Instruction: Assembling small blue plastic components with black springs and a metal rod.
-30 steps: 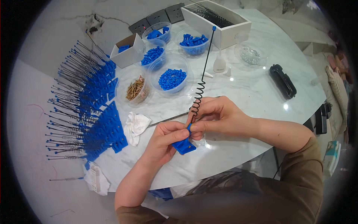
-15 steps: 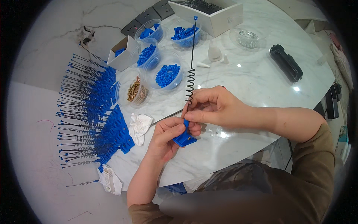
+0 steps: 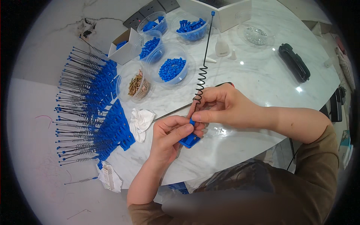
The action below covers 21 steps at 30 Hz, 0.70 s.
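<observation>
My left hand (image 3: 168,137) is closed around a blue plastic base (image 3: 190,140), thumb on top, with the flat end showing below the fingers. Rising from the base's narrow neck is a black spring wire (image 3: 201,80), coiled low down and straight above, tipped with a small blue cap (image 3: 213,13). The thumb and fingers of my right hand (image 3: 221,107) pinch where wire and base meet; the joint itself is partly hidden. A thin dark rod (image 3: 172,112) passes behind both hands, with a red end by my right knuckles; I cannot tell whether it is held.
Many similar blue-based spring wires (image 3: 88,108) fan out at the left. Tubs of blue pieces (image 3: 172,70) and brass-coloured screws (image 3: 135,84) stand at the back, near a white box (image 3: 225,17). Crumpled tissue (image 3: 140,123) lies by my left hand; a black tool (image 3: 294,63) sits at right.
The spring wire has tilted further to the right at its top. Both hands have shifted slightly right, keeping their hold. The whole view has moved a little.
</observation>
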### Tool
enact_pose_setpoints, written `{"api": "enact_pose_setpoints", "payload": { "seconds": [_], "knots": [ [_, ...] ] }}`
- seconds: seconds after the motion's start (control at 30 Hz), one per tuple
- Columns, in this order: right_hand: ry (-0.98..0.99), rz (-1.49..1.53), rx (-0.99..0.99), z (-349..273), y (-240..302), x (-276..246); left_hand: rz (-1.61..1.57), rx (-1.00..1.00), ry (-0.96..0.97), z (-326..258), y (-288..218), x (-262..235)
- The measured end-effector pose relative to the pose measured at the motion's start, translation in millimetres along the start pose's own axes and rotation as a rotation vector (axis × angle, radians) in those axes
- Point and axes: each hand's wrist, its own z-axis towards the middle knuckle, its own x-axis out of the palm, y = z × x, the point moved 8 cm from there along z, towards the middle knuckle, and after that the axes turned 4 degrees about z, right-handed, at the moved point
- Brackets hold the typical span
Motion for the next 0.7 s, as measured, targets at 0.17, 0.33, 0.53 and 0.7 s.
{"api": "enact_pose_setpoints", "payload": {
  "seconds": [0.17, 0.33, 0.53, 0.7],
  "knots": [
    [0.041, -0.046, -0.079, -2.6, 5.9, 5.4, 0.009, 0.028, 0.008, -4.4, -3.0, 1.4],
    [0.052, -0.078, -0.119, -2.6, 2.5, 3.2, 0.019, 0.042, 0.006, -6.2, -3.7, 1.6],
    [0.069, -0.307, -0.202, -5.2, 11.4, 5.7, 0.052, 0.004, -0.038, -10.3, -6.5, 2.2],
    [0.08, -0.254, -0.255, -6.2, 12.6, 5.8, 0.105, 0.12, 0.086, -11.0, -16.4, 10.7]
  ]
}}
